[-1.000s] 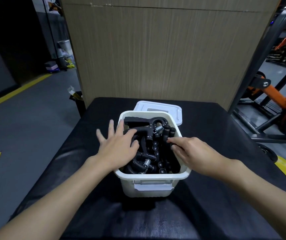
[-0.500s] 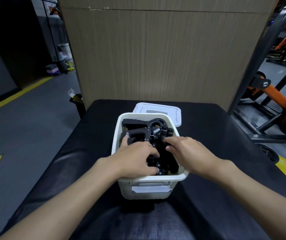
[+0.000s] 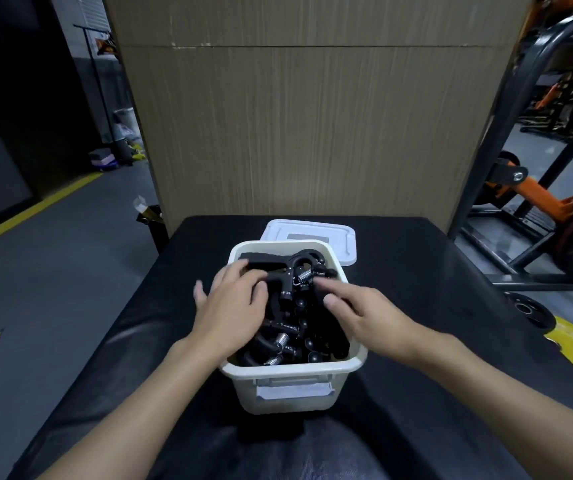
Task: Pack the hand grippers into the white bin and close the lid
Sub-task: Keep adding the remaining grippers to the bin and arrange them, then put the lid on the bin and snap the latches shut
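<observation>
The grippers, black with bare steel springs, lie heaped in the white bin, filling it to about rim height; the topmost one lies at the far end, its curved loop and spring near the back wall. The bin stands at the middle of the black worktop, its near wall carrying a pale handle tab.

The left hand lies palm down over the left side of the heap, fingers spread flat and pressing on the handle of the top gripper, the little finger hanging out past the bin's left rim; it is not clenched around anything. The right hand comes in over the right rim, fingers loosely bent, the fingertips touching the heap just beside the top spring; whether they pinch a part there I cannot tell.

The lid is off, lying flat on the worktop just behind the bin, partly hidden by its back rim. Behind the worktop rises a wood-grain panel. To the right stands orange and black gym equipment; to the left, grey floor with a yellow line.
</observation>
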Demonstrator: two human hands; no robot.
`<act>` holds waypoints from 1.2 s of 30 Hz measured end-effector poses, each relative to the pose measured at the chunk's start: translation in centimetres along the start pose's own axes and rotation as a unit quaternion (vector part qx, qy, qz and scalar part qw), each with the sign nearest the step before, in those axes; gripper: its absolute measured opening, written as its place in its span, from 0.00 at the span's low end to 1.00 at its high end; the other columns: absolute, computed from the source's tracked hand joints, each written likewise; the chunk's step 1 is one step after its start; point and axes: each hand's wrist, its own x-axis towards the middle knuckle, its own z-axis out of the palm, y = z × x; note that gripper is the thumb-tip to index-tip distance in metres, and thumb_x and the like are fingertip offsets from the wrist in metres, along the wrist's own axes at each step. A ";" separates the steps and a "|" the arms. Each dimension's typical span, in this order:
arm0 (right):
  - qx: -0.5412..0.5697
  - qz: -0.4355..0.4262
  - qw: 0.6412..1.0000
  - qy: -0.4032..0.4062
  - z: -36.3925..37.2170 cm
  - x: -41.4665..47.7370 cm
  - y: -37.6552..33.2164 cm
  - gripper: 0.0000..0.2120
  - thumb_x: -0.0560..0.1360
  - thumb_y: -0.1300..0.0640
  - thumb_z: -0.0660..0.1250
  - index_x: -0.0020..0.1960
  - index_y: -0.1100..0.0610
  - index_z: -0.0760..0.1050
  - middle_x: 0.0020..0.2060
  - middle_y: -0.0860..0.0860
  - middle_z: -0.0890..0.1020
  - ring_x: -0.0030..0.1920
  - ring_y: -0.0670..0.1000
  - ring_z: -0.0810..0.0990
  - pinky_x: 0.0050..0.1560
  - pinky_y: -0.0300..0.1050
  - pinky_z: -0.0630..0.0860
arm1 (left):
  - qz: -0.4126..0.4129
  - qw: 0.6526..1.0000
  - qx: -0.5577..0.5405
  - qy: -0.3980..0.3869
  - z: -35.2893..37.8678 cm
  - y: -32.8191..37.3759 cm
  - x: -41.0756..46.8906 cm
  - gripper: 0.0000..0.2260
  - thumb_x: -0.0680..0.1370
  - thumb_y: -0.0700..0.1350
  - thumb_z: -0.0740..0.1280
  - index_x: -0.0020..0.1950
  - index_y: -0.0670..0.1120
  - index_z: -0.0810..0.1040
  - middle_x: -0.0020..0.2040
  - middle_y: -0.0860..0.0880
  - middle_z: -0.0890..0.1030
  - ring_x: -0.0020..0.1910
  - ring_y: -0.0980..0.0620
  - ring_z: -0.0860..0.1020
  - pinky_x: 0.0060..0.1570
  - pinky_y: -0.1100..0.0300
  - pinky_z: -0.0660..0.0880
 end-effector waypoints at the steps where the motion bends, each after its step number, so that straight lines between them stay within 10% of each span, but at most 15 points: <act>1: 0.070 0.025 0.995 0.061 -0.1 0.2 0.7 0.17 0.83 0.55 0.58 0.71 0.50 0.72 0.63 0.41 0.78 0.64 0.39 0.74 0.66 0.34 0.68 | -0.018 0.999 -0.041 -0.005 0.2 -0.6 0.2 0.16 0.84 0.51 0.55 0.70 0.55 0.75 0.77 0.56 0.64 0.77 0.56 0.58 0.76 0.41 0.52; 4: 0.111 0.138 0.963 0.201 -0.4 2.0 3.9 0.14 0.82 0.57 0.56 0.64 0.55 0.76 0.50 0.47 0.84 0.56 0.47 0.80 0.61 0.44 0.73 | -0.029 0.992 -0.123 0.004 0.7 -1.2 0.6 0.16 0.84 0.48 0.56 0.70 0.51 0.75 0.74 0.55 0.66 0.76 0.56 0.60 0.73 0.55 0.60; 11: -0.005 0.229 0.972 0.042 0.9 7.8 7.5 0.12 0.78 0.57 0.56 0.45 0.59 0.77 0.43 0.54 0.82 0.47 0.57 0.79 0.49 0.50 0.75 | 0.007 1.000 -0.026 -0.014 1.4 -1.4 1.1 0.17 0.83 0.54 0.53 0.63 0.52 0.77 0.66 0.56 0.72 0.74 0.54 0.62 0.68 0.45 0.68; 20: -0.145 0.241 0.948 -0.150 2.7 11.3 10.0 0.24 0.76 0.47 0.57 0.70 0.53 0.66 0.68 0.51 0.72 0.69 0.57 0.68 0.73 0.61 0.56 | -0.016 0.999 -0.022 -0.033 1.3 -1.0 0.8 0.19 0.83 0.56 0.48 0.63 0.55 0.76 0.74 0.57 0.67 0.80 0.56 0.50 0.72 0.51 0.61; 25: -0.292 0.166 0.938 -0.079 3.6 13.4 14.2 0.32 0.79 0.46 0.58 0.78 0.54 0.50 0.78 0.51 0.56 0.77 0.53 0.53 0.74 0.58 0.53 | -0.015 0.999 -0.030 -0.029 1.2 -1.1 0.7 0.19 0.83 0.56 0.48 0.60 0.55 0.77 0.73 0.57 0.69 0.80 0.57 0.50 0.72 0.56 0.59; 36: -0.323 0.180 0.922 -0.114 3.7 16.7 17.2 0.29 0.80 0.46 0.55 0.77 0.53 0.54 0.73 0.52 0.62 0.75 0.52 0.57 0.73 0.65 0.50 | -0.067 0.997 -0.034 0.009 0.5 -0.1 0.1 0.18 0.80 0.53 0.61 0.70 0.56 0.69 0.79 0.57 0.56 0.76 0.57 0.59 0.61 0.63 0.61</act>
